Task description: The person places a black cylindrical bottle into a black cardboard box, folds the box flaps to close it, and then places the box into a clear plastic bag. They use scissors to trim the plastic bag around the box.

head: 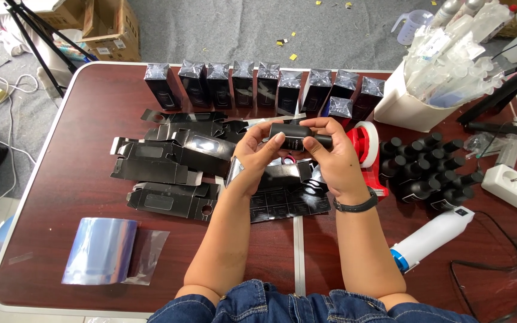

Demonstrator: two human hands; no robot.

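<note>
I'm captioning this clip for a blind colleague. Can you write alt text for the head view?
Both hands, left hand and right hand, hold a small black bottle above a dark red table. Flat black cartons lie to the left, a row of wrapped black boxes stands behind, and a red tape dispenser and black bottles sit to the right.

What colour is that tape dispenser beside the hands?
Red, with a white roll: the tape dispenser shows in the head view, just behind the right hand.
</note>
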